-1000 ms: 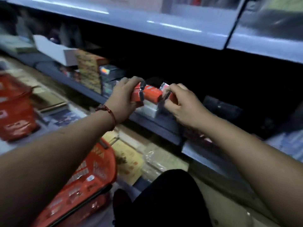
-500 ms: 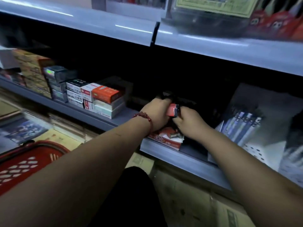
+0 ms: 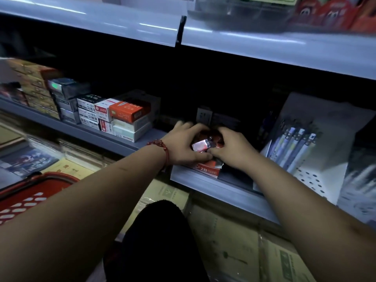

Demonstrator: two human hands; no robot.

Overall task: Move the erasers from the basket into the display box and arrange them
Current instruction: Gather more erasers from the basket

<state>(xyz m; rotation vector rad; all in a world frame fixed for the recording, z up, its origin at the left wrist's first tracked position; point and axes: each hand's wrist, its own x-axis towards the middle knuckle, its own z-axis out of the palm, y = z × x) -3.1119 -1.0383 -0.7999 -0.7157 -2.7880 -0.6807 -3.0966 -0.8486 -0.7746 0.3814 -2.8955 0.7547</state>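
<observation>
I look into a dim shop aisle, where a grey shelf (image 3: 130,143) runs from the left to the right under an upper shelf (image 3: 264,47). On the grey shelf, at the middle of my view, lies the display box (image 3: 210,170), red and white with "2B" printed on its front edge. Both hands meet just above this box. The left hand (image 3: 183,144), with a red bracelet (image 3: 163,150) on its wrist, curls its fingers round the near and left side of the erasers (image 3: 202,145). The right hand (image 3: 233,149) curls its fingers over their right side, and the two thumbs almost touch in front. The erasers are in shiny red and silver wrapping, held between both hands at the open top of the box; how many there are I cannot tell. To the left on the same shelf stand stacked boxes (image 3: 124,115), white and orange. To the right, pens (image 3: 295,142) lean in a white rack. The red basket (image 3: 30,193) sits low at the left, beside my left forearm.
</observation>
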